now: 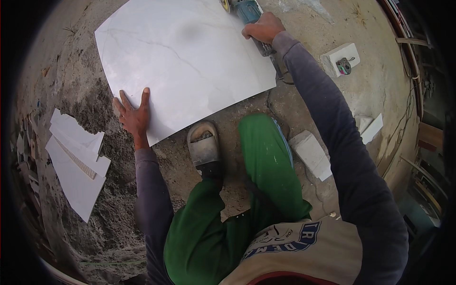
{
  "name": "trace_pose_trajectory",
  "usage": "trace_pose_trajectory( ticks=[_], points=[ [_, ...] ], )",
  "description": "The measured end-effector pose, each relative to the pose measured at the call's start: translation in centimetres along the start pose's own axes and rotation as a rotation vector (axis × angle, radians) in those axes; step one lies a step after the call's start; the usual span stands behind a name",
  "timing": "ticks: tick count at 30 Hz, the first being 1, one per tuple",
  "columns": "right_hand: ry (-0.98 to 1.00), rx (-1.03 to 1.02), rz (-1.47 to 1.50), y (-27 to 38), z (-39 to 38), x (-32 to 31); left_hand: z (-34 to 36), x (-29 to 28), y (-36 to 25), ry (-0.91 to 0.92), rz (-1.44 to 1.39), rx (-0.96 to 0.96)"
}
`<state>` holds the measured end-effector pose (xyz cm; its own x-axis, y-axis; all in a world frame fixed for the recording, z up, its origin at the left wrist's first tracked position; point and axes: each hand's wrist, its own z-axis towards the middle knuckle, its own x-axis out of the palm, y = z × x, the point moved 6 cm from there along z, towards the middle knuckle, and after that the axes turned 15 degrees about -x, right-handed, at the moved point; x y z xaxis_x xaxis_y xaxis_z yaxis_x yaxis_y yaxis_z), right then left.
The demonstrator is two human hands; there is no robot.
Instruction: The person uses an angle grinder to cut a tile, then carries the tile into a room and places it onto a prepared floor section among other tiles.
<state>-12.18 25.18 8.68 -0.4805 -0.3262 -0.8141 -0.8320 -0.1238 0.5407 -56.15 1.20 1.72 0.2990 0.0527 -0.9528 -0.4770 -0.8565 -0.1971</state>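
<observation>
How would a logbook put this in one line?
left grip: spread at left edge of white slab | right grip: closed around teal power tool | right of tool: white block

Your left hand (pixel 134 115) is palm down and splayed, its forearm (pixel 156 190) trailing straight back. Ahead of it and to its right, your right hand (pixel 267 28) curls into a grip, with your right arm (pixel 332 126) stretched long behind that hand.
</observation>
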Motion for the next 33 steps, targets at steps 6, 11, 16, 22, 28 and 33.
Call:
trace_pose_trajectory(
  ticks=[6, 11, 16, 22, 28, 33],
  points=[
    [0.002, 0.005, -0.011, -0.1, -0.6, 0.0, 0.0, 0.0, 0.1, -0.007, 0.012, 0.002],
    [0.005, 0.008, 0.002, -0.5, -1.1, 0.2, 0.2, 0.0, 0.1, -0.005, 0.025, -0.004],
    [-0.02, 0.012, -0.005, -0.6, -1.7, 0.1, 0.2, 0.1, 0.1, -0.001, 0.029, -0.006],
    [0.007, 0.019, -0.031, -0.3, -2.5, -0.1, 0.0, -0.1, 0.0, 0.0, 0.009, -0.006],
    [0.018, 0.037, -0.02, -0.3, -3.0, 0.0, 0.0, -0.1, 0.0, 0.003, 0.015, -0.009],
    [0.018, 0.03, -0.023, -0.5, -3.5, 0.1, 0.1, -0.1, 0.1, 0.004, 0.003, -0.002]
  ],
)
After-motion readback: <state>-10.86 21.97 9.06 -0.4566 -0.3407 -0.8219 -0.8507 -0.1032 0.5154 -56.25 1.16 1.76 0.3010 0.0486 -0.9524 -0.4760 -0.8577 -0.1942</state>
